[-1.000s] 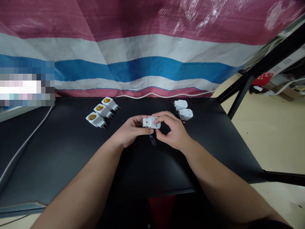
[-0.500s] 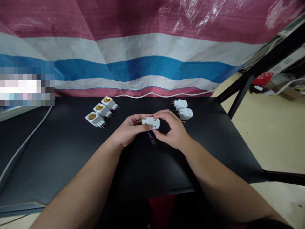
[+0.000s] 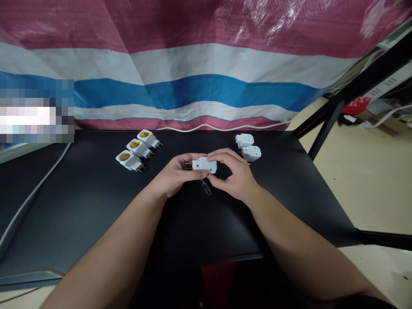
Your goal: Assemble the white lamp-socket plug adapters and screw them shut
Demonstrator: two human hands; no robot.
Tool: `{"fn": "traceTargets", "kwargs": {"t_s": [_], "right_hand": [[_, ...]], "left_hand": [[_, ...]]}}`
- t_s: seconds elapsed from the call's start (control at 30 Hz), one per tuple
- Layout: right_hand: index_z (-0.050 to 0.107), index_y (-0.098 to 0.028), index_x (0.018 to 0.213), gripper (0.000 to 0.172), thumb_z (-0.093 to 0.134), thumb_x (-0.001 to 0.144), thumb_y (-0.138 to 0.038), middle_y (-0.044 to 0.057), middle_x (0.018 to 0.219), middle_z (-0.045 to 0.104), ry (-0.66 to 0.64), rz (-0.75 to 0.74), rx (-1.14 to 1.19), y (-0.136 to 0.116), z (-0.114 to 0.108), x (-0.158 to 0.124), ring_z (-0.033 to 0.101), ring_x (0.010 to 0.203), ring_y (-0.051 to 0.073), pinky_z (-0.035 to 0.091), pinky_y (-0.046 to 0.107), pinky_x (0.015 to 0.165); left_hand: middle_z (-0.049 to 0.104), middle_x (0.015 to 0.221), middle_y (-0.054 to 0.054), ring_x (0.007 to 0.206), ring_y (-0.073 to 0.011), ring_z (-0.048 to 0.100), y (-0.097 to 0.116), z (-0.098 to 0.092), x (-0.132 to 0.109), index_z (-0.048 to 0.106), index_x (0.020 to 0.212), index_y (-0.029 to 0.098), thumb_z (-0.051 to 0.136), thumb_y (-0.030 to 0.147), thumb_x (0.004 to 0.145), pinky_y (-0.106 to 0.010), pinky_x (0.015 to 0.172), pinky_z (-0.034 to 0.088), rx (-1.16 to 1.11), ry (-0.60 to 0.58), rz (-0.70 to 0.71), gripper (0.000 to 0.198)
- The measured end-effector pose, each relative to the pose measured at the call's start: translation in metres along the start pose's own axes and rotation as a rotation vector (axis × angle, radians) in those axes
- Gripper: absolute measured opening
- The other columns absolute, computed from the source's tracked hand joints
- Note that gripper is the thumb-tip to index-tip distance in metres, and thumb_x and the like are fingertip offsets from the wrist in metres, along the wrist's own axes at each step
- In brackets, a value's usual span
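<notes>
hanging behind everything, a striped woven sheet (image 3: 206,25) in dull red, white and blue fills the upper part of the view, creased and shiny in places. below it spreads the black table (image 3: 80,206), its far edge meeting the foot of the sheet. to the right is the pale floor (image 3: 347,184), crossed by a slanting black metal frame (image 3: 360,81) beside the table.

two bare hands meet over the middle of the table. the left hand (image 3: 174,178) is grasping the plug end of a white part, thumb along the near side and fingers behind. the right hand (image 3: 236,176) is curved around the other end, pinching it lightly between thumb and forefinger.

on the left of the table, three white lamp holders (image 3: 139,148) stand in a slanting row, close together, yellowish round openings facing up and metal prongs pointing right. on the right, near the far edge, two white adapters (image 3: 251,153) lie one just behind the other, prongs pointing left.

the held white adapter (image 3: 206,165) is between the two hands, dark holes in its upper face, prongs (image 3: 189,166) toward the left palm. just below it shows a dark, see-through handle (image 3: 206,187), its upper end hidden. smallest is a brass-coloured bit (image 3: 249,164) beside the nearer adapter.
</notes>
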State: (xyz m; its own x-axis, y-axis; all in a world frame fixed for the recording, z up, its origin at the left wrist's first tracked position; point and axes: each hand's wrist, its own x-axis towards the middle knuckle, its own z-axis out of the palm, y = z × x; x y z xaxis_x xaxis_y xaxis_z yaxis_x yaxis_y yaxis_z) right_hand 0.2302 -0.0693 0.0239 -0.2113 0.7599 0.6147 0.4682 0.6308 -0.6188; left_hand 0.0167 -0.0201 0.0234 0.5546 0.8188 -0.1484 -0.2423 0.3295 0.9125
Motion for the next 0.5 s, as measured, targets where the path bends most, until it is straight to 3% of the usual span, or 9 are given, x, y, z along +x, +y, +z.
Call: {"fn": "traceTargets", "kwargs": {"t_s": [0.5], "right_hand": [[0.072,-0.03,0.12,0.037,0.078,0.088,-0.013,0.006,0.123,0.077,0.016,-0.032,-0.007,-0.0005,-0.0009,0.0002,0.077,0.113,0.025,0.066,0.046,0.101]], "left_hand": [[0.085,0.102,-0.007,0.089,-0.0171,0.077,0.0011,0.0018,-0.0005,0.087,0.112,0.019,0.103,0.014,0.064,-0.031,0.09,0.06,-0.026,0.004,-0.022,0.051]]}}
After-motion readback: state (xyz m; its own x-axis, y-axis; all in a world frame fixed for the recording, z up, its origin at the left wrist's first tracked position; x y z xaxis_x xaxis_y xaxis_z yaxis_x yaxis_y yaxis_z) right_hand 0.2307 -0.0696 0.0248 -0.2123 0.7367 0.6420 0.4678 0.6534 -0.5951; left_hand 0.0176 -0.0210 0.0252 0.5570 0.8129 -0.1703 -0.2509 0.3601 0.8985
